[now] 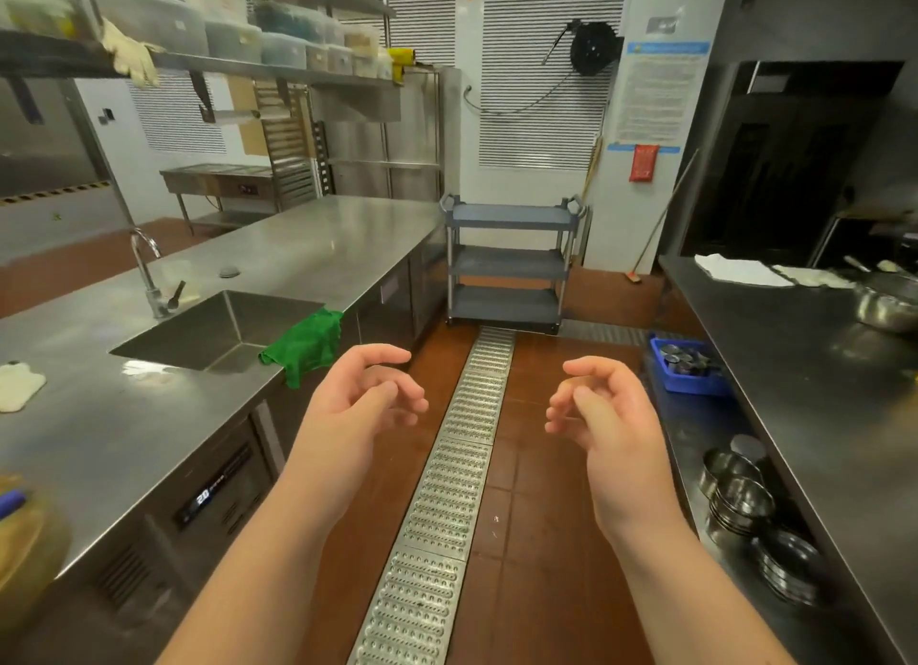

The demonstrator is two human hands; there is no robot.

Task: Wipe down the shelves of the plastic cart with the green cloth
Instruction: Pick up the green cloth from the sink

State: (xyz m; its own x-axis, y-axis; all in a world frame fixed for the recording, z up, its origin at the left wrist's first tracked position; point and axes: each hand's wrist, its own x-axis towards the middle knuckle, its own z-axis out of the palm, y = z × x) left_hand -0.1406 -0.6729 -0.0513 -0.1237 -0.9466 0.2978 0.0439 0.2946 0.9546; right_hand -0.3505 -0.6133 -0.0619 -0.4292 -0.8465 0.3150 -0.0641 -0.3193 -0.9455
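At aisle end, far wall: grey 3-shelf plastic cart (pixel 511 262) stood upright on the red tile, just past the end of the steel floor drain grate (pixel 447 490).
Green cloth (pixel 305 346): lay crumpled on the steel counter (pixel 149 431) edge, touching the sink (pixel 218 329) rim's right corner, one corner hanging over the counter front.
L hand (pixel 357 401): hovered mid-air over the floor, fingers loosely curled, held nothing; near the cloth but not touching it.
R hand (pixel 601 406): same pose, loose curl, empty, apart from L hand.
Cart vs hands: well apart.
R side: steel bowls (pixel 740 500) stacked on lower shelf, blue bin (pixel 688 366) behind them.
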